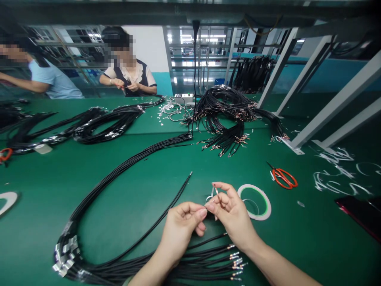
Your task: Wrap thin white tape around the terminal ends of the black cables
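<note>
My left hand (185, 222) is closed, thumb and finger pinched together at the tips of my right hand; what it holds there is too small to make out. My right hand (230, 212) is closed too, with a thin whitish strip (216, 191) running among its fingers. Beneath and beside my hands lies a bundle of black cables (125, 265) with metal terminals at the ends. It curves round at the left, where silvery tape pieces (67, 254) wrap it. Just right of my right hand is a flat white roll of tape (267, 206) with a green inner ring.
Orange-handled scissors (284, 178) lie at the right, near scattered white strips (336, 184) and a dark object (361, 214). Coiled black cables (223, 105) and a small white box (183, 98) stand farther back. Grey metal posts (336, 95) rise at right. Two people sit across the green table (166, 171).
</note>
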A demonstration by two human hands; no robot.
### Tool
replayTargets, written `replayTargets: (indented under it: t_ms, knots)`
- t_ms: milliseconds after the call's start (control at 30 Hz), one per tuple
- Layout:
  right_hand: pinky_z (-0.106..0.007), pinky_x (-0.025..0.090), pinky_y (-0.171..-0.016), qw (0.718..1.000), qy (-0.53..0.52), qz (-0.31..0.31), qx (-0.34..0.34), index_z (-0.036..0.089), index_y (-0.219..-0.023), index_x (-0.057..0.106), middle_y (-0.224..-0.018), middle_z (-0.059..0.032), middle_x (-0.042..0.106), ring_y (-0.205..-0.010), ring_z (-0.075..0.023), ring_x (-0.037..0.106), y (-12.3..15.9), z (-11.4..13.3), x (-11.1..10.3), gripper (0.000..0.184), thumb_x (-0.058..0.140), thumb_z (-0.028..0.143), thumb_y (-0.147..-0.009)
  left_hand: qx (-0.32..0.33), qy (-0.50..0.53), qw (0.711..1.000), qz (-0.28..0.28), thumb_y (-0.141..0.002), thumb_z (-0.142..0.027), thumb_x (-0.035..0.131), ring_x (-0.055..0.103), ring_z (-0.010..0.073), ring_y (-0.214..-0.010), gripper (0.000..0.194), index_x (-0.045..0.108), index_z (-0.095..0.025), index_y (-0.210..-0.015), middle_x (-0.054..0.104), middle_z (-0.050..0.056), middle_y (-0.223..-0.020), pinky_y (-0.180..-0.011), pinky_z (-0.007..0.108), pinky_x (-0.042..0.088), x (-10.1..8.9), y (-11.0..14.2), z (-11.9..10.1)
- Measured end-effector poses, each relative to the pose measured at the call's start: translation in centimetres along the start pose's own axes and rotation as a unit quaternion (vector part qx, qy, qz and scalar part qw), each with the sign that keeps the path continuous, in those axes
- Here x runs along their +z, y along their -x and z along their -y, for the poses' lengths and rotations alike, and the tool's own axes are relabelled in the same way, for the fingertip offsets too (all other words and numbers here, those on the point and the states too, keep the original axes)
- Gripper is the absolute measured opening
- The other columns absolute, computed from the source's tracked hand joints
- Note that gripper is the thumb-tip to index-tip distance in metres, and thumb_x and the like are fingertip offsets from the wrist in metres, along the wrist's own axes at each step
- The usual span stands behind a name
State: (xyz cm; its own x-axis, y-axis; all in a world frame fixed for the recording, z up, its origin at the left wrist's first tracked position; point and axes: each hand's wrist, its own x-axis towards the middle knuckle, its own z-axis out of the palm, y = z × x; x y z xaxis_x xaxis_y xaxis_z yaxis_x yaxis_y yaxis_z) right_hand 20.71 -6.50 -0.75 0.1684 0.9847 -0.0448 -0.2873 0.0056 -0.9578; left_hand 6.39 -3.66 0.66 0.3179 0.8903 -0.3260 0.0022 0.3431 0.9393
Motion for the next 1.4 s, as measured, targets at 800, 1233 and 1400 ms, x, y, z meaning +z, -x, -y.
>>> replayTargets:
  t_ms: [800,1233,1400]
  knots:
    - [-0.019,0.01,-0.036,0.997,0.031,0.07,0.014,0.018,-0.104,0.055,-0.058,-0.0016,0.068,-0.033,-0.0029,0.02,-1.0,3.8,-4.5,0.022,0.056,0.035,-0.09,0.204,-0.371,0.902,-0.09,-0.077,-0.025,0.066,0.055,0.021,-0.08,0.014,0.066,-0.021,-0.091,0.057,0.003,-0.089,-0.073,0.033,0.044,-3.0,-1.7,0.7]
    - [-0.021,0.042,-0.05,0.984,0.092,-0.135,-0.074,0.025,-0.121,0.042,-0.084,-0.0008,0.069,-0.049,-0.0085,0.052,-0.8,1.3,-2.5,0.039,0.059,0.033,-0.088,0.187,-0.359,0.913,-0.049,-0.094,-0.025,0.04,0.057,0.0204,-0.077,0.013,0.052,-0.021,-0.091,0.06,0.004,-0.082,-0.072,0.033,0.044,-0.7,-0.9,1.4]
    - [-0.021,0.043,-0.053,0.997,0.044,-0.062,-0.027,0.025,-0.121,0.041,-0.083,-0.0004,0.069,-0.053,-0.0089,0.056,-0.3,1.4,-1.4,0.048,0.068,0.031,-0.083,0.169,-0.259,0.951,-0.01,-0.092,-0.034,0.047,0.058,0.016,-0.069,0.017,0.057,-0.021,-0.095,0.062,0.001,-0.077,-0.065,0.026,0.045,0.0,0.4,1.0]
